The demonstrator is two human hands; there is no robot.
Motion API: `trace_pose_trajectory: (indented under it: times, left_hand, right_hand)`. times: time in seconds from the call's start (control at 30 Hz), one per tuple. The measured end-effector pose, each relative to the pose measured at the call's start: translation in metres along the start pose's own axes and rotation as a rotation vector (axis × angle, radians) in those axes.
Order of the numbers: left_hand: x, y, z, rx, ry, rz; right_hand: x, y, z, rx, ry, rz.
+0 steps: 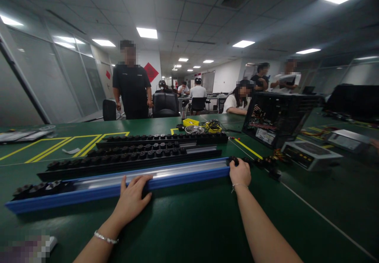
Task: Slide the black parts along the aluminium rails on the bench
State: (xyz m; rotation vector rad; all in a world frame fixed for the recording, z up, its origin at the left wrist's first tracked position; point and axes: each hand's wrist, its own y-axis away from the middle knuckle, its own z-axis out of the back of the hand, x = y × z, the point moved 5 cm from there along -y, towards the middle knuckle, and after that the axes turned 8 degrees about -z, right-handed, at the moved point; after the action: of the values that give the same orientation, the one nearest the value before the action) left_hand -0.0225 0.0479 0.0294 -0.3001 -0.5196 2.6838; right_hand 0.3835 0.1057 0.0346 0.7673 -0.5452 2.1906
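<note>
A long blue rail (183, 177) with a shiny metal channel lies across the green table (189, 223) in front of me. My left hand (132, 199) rests flat on its near edge, fingers stretched out over the rail. At the rail's right end my right hand (240, 173) is closed on a small black knob-like part (233, 161). Several black parts (35, 189) sit in the channel at the rail's left end. Behind it lie three black rails (130, 161) filled with rows of the same black parts.
An open black computer case (276, 118) and a flat grey device (309, 154) stand at the right. Loose black parts (266, 163) lie past the rail's end. A yellow tray (191, 122) and a bowl (194, 129) sit further back. People stand and sit beyond the table.
</note>
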Motion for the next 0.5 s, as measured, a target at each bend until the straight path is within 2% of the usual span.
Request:
trace_pose_trajectory:
  times: [0.17, 0.37, 0.5]
  left_hand:
    - [0.001, 0.000, 0.000, -0.010, -0.002, -0.004]
    - [0.001, 0.000, -0.001, -0.009, 0.003, -0.010]
    - [0.001, 0.001, -0.001, -0.022, -0.005, -0.018]
  right_hand:
    - [-0.010, -0.015, 0.012, -0.011, 0.021, -0.027]
    - [-0.048, -0.046, 0.030, -0.078, 0.087, -0.122]
    - [-0.066, -0.057, 0.037, -0.150, 0.158, -0.169]
